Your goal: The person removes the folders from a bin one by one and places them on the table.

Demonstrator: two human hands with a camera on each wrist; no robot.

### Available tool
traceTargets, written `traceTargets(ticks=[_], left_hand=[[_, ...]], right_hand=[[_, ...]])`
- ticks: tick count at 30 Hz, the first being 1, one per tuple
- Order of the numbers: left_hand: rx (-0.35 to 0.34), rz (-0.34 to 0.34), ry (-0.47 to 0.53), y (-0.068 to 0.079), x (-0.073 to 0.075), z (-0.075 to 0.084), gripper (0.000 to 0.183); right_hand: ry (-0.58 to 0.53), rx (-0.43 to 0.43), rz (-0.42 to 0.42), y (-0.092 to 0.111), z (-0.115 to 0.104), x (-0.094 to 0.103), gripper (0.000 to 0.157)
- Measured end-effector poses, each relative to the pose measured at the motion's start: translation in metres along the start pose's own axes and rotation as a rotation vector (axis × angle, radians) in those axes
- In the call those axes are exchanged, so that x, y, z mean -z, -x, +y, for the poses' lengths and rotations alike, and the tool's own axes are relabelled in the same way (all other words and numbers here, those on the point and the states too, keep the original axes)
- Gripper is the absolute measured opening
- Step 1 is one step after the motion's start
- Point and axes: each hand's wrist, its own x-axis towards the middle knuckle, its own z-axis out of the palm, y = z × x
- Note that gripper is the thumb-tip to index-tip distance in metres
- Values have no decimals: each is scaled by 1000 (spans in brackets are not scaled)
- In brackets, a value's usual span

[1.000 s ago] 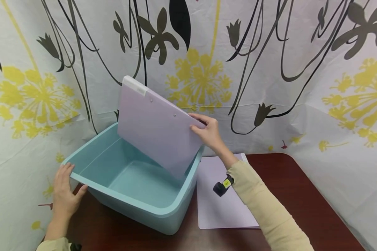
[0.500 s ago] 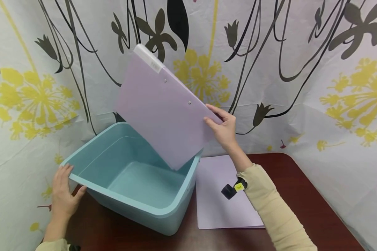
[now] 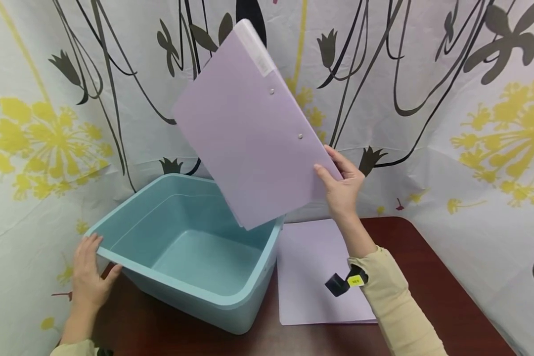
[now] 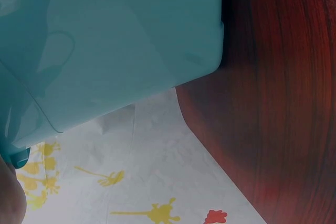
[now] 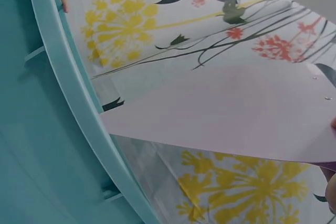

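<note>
In the head view my right hand (image 3: 344, 185) pinches a lilac file folder (image 3: 258, 133) by its right edge, thumb on the near face. The folder hangs tilted above the tub, with a white label strip at its upper end and two metal rivets. My left hand (image 3: 89, 277) rests against the near left corner of a blue-green plastic tub (image 3: 244, 296), fingers and thumb spread and fairly straight. In the right wrist view the folder (image 5: 226, 114) extends toward the tub's rim (image 5: 79, 103). Only a sliver of my left hand (image 4: 10, 198) shows in the left wrist view.
More lilac folders (image 3: 311, 296) lie on the dark red-brown wooden table (image 3: 409, 277), right of the tub and partly under my right forearm. A white sheet with flower prints (image 3: 427, 198) hangs behind the table and along its sides.
My right hand has raised the folder up and to the right, out of the tub, and it has turned steeper. My left hand and the tub have stayed in place.
</note>
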Motion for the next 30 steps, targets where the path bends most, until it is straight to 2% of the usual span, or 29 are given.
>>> traceTargets(ticks=[10, 16, 22, 25, 30], left_hand=[[9, -7, 0, 1, -1, -1, 96], [14, -14, 5, 1, 0, 0, 93], [11, -15, 13, 1, 2, 1, 91], [7, -9, 11, 0, 2, 1, 92], [8, -13, 12, 1, 0, 1, 93]], right_hand=[[-120, 26, 167, 1, -18, 30, 37], [-151, 24, 233, 2, -22, 48, 37], [-233, 30, 290, -2, -23, 66, 40], [-232, 52, 316, -4, -24, 75, 40], [-237, 39, 344, -4, -28, 94, 40]])
